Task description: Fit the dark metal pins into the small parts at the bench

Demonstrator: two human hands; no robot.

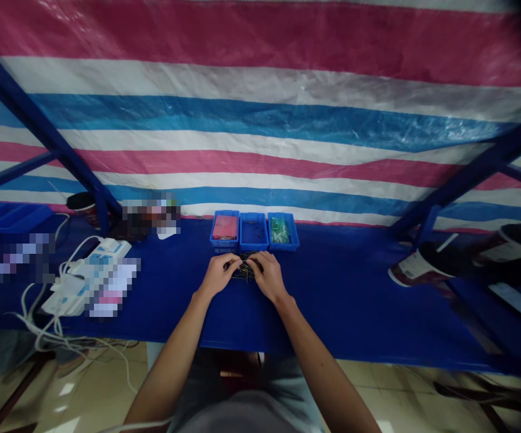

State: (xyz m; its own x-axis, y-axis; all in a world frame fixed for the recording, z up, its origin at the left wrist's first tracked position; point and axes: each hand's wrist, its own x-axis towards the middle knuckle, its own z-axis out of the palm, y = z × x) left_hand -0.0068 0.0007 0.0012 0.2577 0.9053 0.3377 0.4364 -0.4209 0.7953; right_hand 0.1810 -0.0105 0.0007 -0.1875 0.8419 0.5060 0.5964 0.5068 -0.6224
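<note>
The heap of thin dark pieces lies on the blue surface between the left hand and the right hand, just under the fingertips; neither hand is clearly nearer. Both hands have fingers curled inward, tips almost meeting above the heap — whether either grips a piece, I cannot tell; the pieces cross at mixed angles, so no single long axis shows. The middle tray stands just beyond them — between the pink-filled tray and the green-filled tray.
</note>
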